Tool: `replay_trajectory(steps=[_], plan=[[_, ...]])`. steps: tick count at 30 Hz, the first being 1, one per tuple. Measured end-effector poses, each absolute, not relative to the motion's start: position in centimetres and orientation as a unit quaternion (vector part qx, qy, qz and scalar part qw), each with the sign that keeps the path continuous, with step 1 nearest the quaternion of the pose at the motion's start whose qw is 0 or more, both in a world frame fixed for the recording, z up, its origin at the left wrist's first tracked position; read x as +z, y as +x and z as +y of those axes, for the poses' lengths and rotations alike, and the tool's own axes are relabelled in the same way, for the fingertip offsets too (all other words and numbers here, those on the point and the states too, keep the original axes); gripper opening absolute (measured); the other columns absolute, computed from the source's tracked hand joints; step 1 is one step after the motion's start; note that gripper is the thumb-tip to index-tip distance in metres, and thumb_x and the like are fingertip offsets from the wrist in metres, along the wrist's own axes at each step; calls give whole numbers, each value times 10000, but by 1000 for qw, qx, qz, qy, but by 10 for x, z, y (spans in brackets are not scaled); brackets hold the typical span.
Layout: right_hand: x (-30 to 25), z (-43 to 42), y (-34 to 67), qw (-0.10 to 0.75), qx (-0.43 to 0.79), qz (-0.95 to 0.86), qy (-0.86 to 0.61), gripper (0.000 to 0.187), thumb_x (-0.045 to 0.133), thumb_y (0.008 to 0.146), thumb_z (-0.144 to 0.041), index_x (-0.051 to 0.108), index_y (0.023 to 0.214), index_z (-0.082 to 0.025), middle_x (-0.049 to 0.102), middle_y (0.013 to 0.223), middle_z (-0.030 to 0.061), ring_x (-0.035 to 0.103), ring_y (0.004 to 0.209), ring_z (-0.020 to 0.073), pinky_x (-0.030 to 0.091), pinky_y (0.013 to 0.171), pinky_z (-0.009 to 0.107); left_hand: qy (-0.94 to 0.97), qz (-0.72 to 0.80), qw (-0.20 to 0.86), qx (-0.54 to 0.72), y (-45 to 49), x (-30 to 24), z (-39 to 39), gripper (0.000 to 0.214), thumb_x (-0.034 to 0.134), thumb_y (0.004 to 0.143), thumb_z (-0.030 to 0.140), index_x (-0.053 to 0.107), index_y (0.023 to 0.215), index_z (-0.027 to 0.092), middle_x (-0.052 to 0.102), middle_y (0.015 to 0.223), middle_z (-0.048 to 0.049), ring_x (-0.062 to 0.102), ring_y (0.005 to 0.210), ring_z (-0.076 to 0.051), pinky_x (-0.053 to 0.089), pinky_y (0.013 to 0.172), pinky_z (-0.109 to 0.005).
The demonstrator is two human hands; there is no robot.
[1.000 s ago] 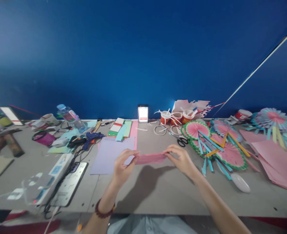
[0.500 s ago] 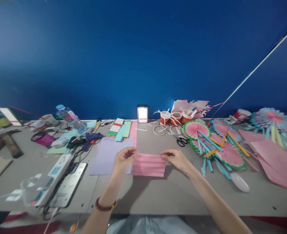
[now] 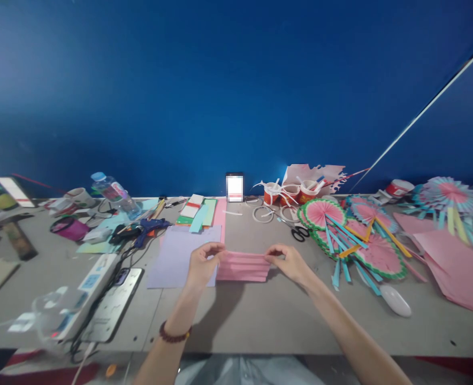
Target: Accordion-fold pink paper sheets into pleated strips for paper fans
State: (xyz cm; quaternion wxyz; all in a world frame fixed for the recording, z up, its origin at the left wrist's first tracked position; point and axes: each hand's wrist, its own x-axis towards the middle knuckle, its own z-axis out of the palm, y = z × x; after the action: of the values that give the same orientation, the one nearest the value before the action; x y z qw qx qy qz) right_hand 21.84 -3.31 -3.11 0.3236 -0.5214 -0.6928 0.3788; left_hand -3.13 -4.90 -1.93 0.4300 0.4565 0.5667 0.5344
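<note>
A pink sheet of paper (image 3: pixel 243 267) with several parallel creases is stretched between my hands above the grey table. My left hand (image 3: pixel 205 263) pinches its upper left corner between thumb and fingers. At the upper right corner my right hand (image 3: pixel 287 260) pinches it in the same way. The lower edge of the paper hangs toward me. Beneath and beside my left hand lies a lilac sheet (image 3: pixel 172 262). Black-handled scissors (image 3: pixel 300 233) rest beyond my right hand.
Pink and green paper fans (image 3: pixel 325 215) with blue strips lie to the right, near a white mouse (image 3: pixel 395 300) and pink sheets (image 3: pixel 457 267). On the left are a power strip (image 3: pixel 94 283), a phone (image 3: pixel 114 305), a glue gun (image 3: pixel 150 230) and a bottle (image 3: pixel 116 193). Red cups (image 3: pixel 290 195) stand by the wall.
The lower edge of the pink paper has risen a little, so less of its height shows. My right hand has shifted slightly left. At far left, another person's hand has mostly left the view.
</note>
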Motion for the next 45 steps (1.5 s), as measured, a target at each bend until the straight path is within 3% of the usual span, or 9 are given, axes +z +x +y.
replay_trajectory(steps=[4,10,16,19,24,28,32,40,45], plan=[[-31,-37,219,352,335,-704,-518,148,576,755,-289,660,679,-194,656,691,14,606,695,163,458,706,286,462,567,425,534,-33,-21,-47,184,770,548,236,711,696,143,702,689,-44,616,641,-145,511,653,-263],[-35,-39,218,377,318,-712,-499,137,552,784,-268,654,728,-195,653,726,19,593,704,158,472,700,278,468,556,419,544,-29,-27,-45,300,743,635,347,707,851,143,699,777,-59,636,713,-166,525,695,-296],[-29,-48,204,438,240,-702,-508,133,544,808,-249,630,718,-201,648,722,34,599,700,174,476,676,294,627,546,110,545,-14,-33,-59,332,617,803,312,629,1114,197,587,1168,-115,526,1112,-237,430,957,-417],[-25,-57,194,470,194,-696,-506,106,545,818,-212,628,754,-204,644,748,41,596,730,185,474,683,305,653,521,48,548,-1,-36,-70,223,572,836,259,646,1031,180,605,1025,-104,554,1007,-218,453,893,-386],[-23,-72,179,487,114,-712,-492,126,511,871,-188,632,857,-219,637,804,51,583,794,193,465,728,335,653,514,245,500,23,-38,-83,172,524,872,293,639,835,170,614,686,-15,528,601,-125,446,595,-249],[-30,-81,168,480,68,-734,-475,157,509,868,-151,641,903,-226,644,799,53,577,753,190,466,695,342,550,498,405,535,34,-37,-83,265,525,864,400,627,858,155,651,743,-42,590,660,-138,471,615,-242],[-38,-84,161,469,107,-751,-452,219,531,823,-122,642,981,-225,655,910,75,589,852,211,497,756,368,490,477,476,553,31,-42,-77,266,629,790,415,634,863,159,672,801,-59,627,715,-152,492,649,-247],[-38,-75,169,421,281,-756,-415,391,480,819,-112,617,1156,-255,652,1099,76,596,1035,204,504,890,372,502,526,440,528,6,-48,-65,209,685,725,345,672,810,154,674,723,-33,611,634,-141,503,649,-265],[-28,-72,174,405,264,-773,-411,344,491,825,-123,634,1114,-244,668,1063,71,607,1012,202,510,874,365,601,538,317,498,6,-41,-68,100,583,782,246,659,782,180,650,721,-15,587,655,-128,470,599,-231]])
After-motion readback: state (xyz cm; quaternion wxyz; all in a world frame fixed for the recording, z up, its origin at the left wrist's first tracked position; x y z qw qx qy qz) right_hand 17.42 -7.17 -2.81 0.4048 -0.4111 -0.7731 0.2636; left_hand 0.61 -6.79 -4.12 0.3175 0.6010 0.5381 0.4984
